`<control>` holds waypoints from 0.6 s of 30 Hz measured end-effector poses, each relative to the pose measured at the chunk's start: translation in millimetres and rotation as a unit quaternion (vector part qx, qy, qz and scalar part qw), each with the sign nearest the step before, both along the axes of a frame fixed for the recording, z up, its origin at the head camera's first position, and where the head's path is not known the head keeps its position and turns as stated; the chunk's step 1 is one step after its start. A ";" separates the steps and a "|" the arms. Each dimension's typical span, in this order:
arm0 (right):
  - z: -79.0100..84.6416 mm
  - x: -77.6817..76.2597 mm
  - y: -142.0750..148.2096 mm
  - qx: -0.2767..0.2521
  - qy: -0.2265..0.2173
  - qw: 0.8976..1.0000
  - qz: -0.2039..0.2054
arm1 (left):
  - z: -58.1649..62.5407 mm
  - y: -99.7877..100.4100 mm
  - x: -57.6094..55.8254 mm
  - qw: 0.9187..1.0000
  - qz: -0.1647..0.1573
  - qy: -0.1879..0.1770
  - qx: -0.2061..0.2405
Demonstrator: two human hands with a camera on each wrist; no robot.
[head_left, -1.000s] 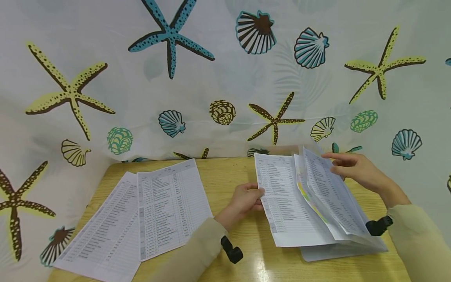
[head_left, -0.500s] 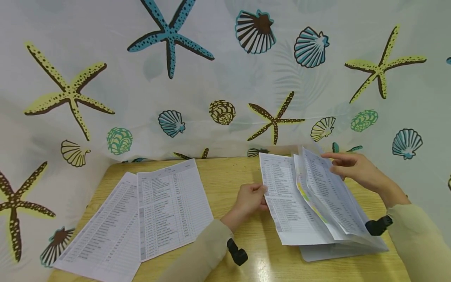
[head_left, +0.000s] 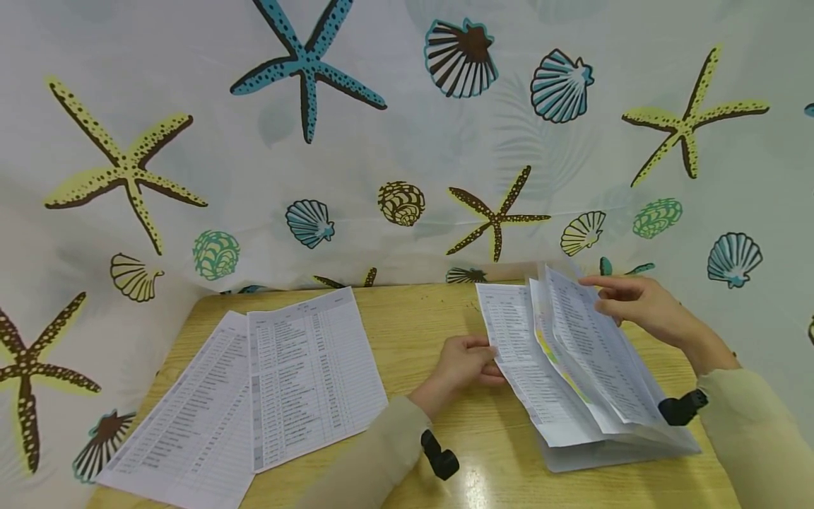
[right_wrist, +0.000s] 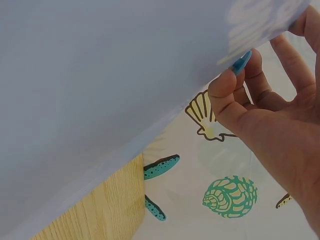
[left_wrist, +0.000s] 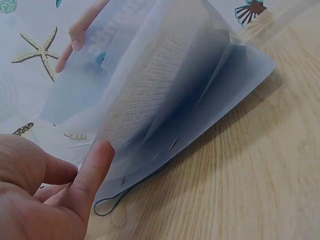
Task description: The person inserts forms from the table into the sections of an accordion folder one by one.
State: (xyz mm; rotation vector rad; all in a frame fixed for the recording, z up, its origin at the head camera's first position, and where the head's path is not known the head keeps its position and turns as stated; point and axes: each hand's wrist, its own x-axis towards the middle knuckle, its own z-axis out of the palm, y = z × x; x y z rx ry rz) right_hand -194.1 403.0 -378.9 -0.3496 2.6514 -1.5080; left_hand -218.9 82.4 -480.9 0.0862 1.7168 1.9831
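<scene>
A translucent plastic document folder (head_left: 581,458) stands partly open on the table at right, with printed sheets between its sides. My left hand (head_left: 461,364) pinches the left edge of the front printed sheet (head_left: 518,353), which bows towards the folder. Yellow and green strips (head_left: 559,369) show behind it. At the folder's upper right edge, my right hand (head_left: 645,307) holds the plastic side; in the right wrist view its fingers are curled at a small blue button (right_wrist: 242,62). The left wrist view shows the folder's lower opening and a thin cord loop (left_wrist: 111,205) beneath.
Two printed sheets (head_left: 305,375) (head_left: 191,417) lie overlapping on the left of the wooden table (head_left: 413,311). A white cloth (head_left: 381,141) with starfish and shells hangs behind the table's far edge.
My left hand has moved rightwards with the front sheet's edge, bringing that sheet closer to the folder. The right hand stays at the folder's upper edge; the two sheets on the left are unmoved.
</scene>
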 end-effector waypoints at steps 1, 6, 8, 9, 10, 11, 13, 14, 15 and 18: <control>-0.3 0.0 0.3 -0.002 0.000 1.000 0.001 | -0.1 1.8 0.6 1.000 0.001 -0.002 0.004; -0.7 -0.2 0.8 -0.004 0.000 1.000 0.004 | 0.1 9.1 2.5 1.000 0.003 -0.010 0.019; -0.5 -0.2 1.0 -0.002 0.000 1.000 0.003 | 0.4 10.7 3.1 1.000 0.003 -0.011 0.022; -0.4 -0.1 1.1 -0.001 0.000 1.000 0.002 | 0.4 11.4 3.2 1.000 0.004 -0.011 0.022; -0.2 -0.1 1.2 0.002 0.000 1.000 0.002 | 0.4 11.8 3.4 1.000 0.006 -0.012 0.022; -0.1 0.0 1.2 0.002 0.000 1.000 0.000 | 0.3 12.2 3.5 1.000 0.007 -0.012 0.022; 0.0 0.1 1.5 0.006 -0.001 1.000 -0.002 | 0.0 13.2 3.3 1.000 0.009 -0.013 0.021; 0.0 0.2 1.7 0.006 -0.001 1.000 -0.002 | -0.1 13.8 3.1 1.000 0.008 -0.013 0.021; -0.1 0.2 1.9 0.006 -0.002 1.000 -0.003 | 0.0 14.4 3.1 1.000 0.008 -0.013 0.021; 0.0 0.4 2.1 0.006 -0.004 1.000 -0.003 | -0.2 16.8 2.8 1.000 0.003 -0.012 0.020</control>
